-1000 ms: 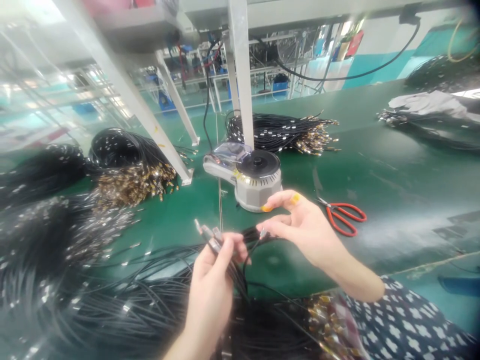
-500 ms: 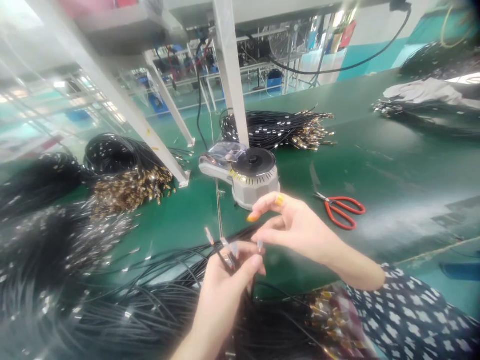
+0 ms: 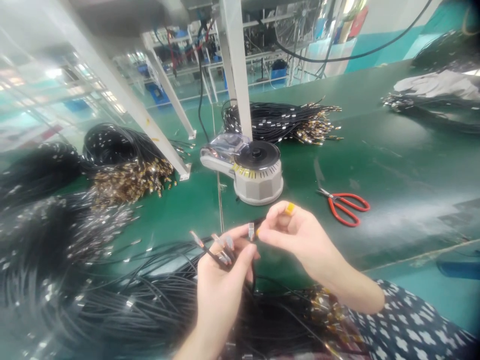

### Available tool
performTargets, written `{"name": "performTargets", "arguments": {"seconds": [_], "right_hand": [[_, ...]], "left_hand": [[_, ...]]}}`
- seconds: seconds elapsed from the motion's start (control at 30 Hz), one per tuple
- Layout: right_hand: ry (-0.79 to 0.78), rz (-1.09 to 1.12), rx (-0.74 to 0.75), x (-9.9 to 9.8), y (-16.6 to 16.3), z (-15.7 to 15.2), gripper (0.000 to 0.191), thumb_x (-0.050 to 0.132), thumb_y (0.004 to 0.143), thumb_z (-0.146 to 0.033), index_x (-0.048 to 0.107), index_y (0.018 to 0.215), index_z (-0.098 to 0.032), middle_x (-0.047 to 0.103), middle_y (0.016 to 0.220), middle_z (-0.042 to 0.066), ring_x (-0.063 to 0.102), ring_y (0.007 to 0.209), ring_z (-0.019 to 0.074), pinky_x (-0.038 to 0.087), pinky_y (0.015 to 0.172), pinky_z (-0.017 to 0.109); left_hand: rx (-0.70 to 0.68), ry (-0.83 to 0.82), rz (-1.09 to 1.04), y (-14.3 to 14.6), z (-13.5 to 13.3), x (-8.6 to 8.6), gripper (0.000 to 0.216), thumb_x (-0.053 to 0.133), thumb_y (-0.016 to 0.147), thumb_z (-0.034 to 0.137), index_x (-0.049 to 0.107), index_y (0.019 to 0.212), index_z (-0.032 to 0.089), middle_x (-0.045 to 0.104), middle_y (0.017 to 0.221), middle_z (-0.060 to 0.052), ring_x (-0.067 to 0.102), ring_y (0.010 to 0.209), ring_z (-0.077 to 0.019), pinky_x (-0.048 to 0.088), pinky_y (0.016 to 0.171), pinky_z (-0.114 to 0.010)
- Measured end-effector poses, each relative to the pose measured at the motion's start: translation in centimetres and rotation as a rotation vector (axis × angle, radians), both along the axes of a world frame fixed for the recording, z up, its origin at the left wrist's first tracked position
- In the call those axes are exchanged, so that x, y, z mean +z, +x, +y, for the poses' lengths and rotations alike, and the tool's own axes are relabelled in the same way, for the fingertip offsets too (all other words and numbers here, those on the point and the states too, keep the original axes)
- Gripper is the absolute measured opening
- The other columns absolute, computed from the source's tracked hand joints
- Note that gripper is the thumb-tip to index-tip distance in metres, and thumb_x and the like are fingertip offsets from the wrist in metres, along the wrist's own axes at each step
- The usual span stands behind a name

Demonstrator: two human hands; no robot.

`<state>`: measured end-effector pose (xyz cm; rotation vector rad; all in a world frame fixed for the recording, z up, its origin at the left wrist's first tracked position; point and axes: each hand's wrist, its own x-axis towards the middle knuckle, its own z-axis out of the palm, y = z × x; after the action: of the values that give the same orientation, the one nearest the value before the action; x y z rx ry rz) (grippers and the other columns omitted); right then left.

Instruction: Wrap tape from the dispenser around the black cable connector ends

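Note:
My left hand (image 3: 221,285) is closed round a small bunch of thin black cables whose metal connector ends (image 3: 217,245) stick up past the thumb. My right hand (image 3: 300,237) pinches the silver tip of one more black cable (image 3: 251,231) between thumb and forefinger, right beside the left fingers. The fingernails are yellow. Both hands hover just above the green bench (image 3: 393,150), in front of a grey tape dispenser (image 3: 255,172). Loose black cables (image 3: 142,300) trail from the hands down towards me.
Red-handled scissors (image 3: 347,205) lie right of the dispenser. Bundles of black cables with gold connectors sit at left (image 3: 127,170) and behind the dispenser (image 3: 285,122). White frame posts (image 3: 238,70) stand on the bench. Another dark pile (image 3: 435,100) is at far right.
My right hand has closed from a loose spread into a pinch on one cable tip and come in against the left hand. The left hand has kept its bunch, shifting slightly.

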<state>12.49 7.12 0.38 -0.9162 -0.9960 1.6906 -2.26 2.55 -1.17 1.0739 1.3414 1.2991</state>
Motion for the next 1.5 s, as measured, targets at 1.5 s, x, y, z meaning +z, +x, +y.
{"name": "performTargets", "arguments": {"seconds": [1.5], "right_hand": [[0.134, -0.167, -0.078, -0.14, -0.76, -0.38, 0.021, 0.073, 0.072, -0.018, 0.051, 0.073, -0.021, 0.063, 0.068, -0.004, 0.06, 0.066, 0.0134, 0.046, 0.071, 0.031]], "left_hand": [[-0.045, -0.105, -0.207, 0.26, 0.51, 0.66, 0.016, 0.076, 0.073, 0.023, 0.065, 0.081, 0.015, 0.057, 0.062, 0.004, 0.047, 0.044, -0.0046, 0.036, 0.042, -0.016]]}}
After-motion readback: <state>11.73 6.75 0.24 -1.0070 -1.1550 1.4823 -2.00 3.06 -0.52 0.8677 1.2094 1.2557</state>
